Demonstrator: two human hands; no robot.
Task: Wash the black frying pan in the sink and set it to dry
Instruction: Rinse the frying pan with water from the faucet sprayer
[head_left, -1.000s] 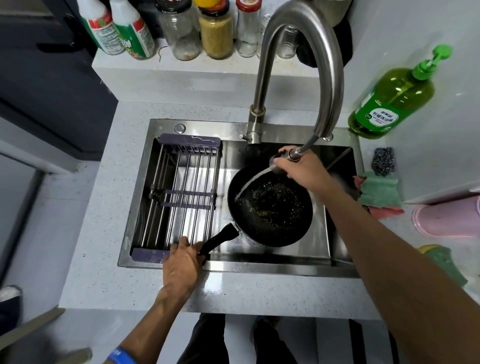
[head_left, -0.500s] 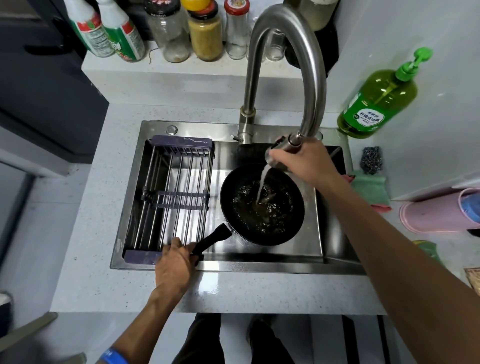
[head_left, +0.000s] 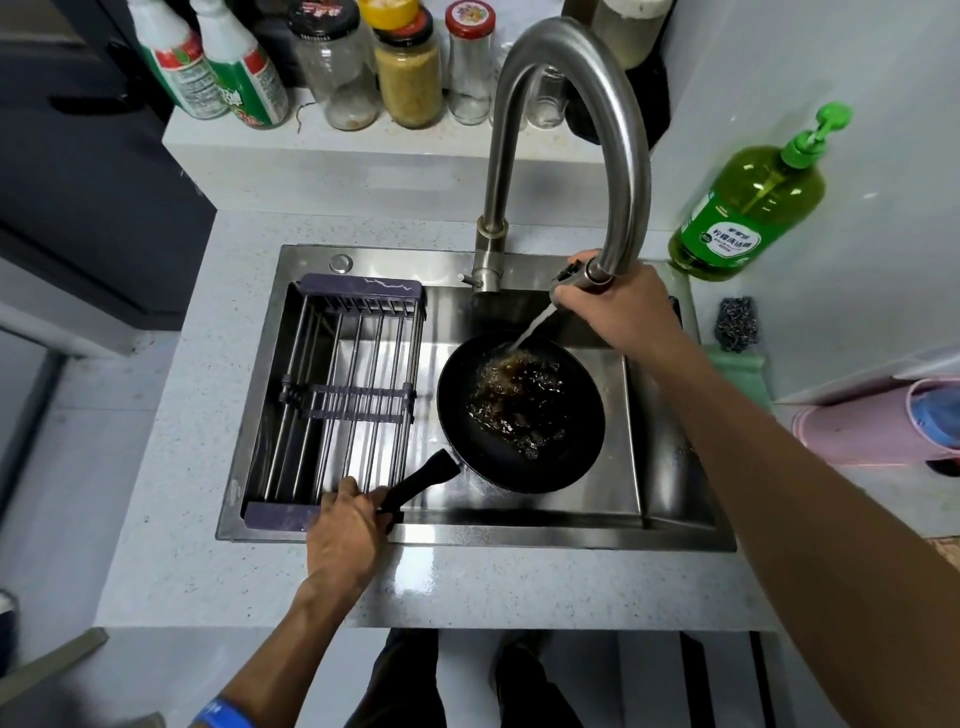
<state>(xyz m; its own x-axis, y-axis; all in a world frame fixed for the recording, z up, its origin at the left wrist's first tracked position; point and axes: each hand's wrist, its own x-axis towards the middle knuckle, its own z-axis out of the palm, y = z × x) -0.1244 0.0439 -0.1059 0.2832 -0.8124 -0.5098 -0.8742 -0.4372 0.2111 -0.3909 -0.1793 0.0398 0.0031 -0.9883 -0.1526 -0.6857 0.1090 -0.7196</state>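
The black frying pan (head_left: 519, 415) sits in the steel sink (head_left: 680, 535), with brown dirty water pooled in it. My left hand (head_left: 345, 535) grips the pan's black handle (head_left: 421, 480) at the sink's front edge. My right hand (head_left: 618, 306) holds the spray head of the tall steel faucet (head_left: 571, 67) above the pan's far rim. A stream of water (head_left: 532, 327) runs slanting from the spray head into the far side of the pan.
A metal drying rack (head_left: 343, 395) spans the sink's left half. A green soap bottle (head_left: 748, 202), a steel scourer (head_left: 736, 323) and a green cloth (head_left: 743, 374) lie to the right. Jars and spray bottles (head_left: 218, 67) line the back ledge. A pink container (head_left: 878, 431) lies at the right.
My right hand has shifted the spray head, so the stream now lands at the pan's far rim instead of its left side and middle. More brown water has gathered in the pan. My left hand stays put.
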